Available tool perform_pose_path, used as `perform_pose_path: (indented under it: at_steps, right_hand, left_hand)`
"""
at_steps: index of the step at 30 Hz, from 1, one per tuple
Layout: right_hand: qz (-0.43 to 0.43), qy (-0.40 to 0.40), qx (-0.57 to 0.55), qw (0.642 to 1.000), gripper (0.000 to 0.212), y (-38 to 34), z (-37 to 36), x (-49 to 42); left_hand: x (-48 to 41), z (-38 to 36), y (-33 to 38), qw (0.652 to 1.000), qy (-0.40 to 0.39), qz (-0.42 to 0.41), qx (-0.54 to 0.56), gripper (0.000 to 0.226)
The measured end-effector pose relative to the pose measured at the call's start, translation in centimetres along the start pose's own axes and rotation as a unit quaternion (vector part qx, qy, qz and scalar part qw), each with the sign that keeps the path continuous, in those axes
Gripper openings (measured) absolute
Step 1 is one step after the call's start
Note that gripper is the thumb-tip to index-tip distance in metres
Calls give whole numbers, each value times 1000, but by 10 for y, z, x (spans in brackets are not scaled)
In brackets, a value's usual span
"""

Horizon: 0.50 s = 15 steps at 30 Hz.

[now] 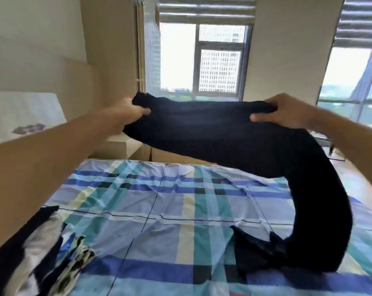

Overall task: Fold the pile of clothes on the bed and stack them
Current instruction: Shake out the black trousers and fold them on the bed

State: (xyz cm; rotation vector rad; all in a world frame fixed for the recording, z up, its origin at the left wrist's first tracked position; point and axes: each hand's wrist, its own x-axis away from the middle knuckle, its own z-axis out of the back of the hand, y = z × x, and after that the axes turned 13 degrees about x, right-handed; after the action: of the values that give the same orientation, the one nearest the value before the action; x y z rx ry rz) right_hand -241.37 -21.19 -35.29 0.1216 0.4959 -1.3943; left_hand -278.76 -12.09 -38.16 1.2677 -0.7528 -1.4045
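I hold a long dark navy garment [212,133] stretched out in the air above the bed. My left hand [127,113] grips its left end and my right hand [287,112] grips its right end. From my right hand the cloth hangs down in a curve, and its lower end [266,251] lies crumpled on the blue plaid bedsheet [159,210]. A pile of unfolded clothes [42,253], dark, white and patterned, lies at the near left of the bed.
A pillow [20,112] leans at the far left against the headboard wall. A low nightstand [121,146] stands beyond the bed. Large windows [219,67] fill the far wall, and wooden floor [356,178] shows to the right of the bed.
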Motion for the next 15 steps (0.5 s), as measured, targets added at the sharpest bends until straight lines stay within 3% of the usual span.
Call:
perform_pose_path:
  at_steps: [3,7,10,13,15]
  right_hand:
    - [45,-138,74,987,57,-8,-141,28]
    - [52,-365,40,929,86,-16,-308,108]
    - [47,-370,4,928,87,-4,-367,159]
    - [40,-335,-22,941,81,17,-385,190]
    - [18,-308,-26,951,77,33,-384,202]
  left_hand:
    - [31,32,-125,984,7,110,-140,34]
    - [87,59,-259,937,-43,235,-255,68]
    - [111,60,-324,905,-62,237,-348,59]
    - [121,48,-345,877,-42,211,-429,48]
    - [130,31,-343,868,-22,169,-467,59]
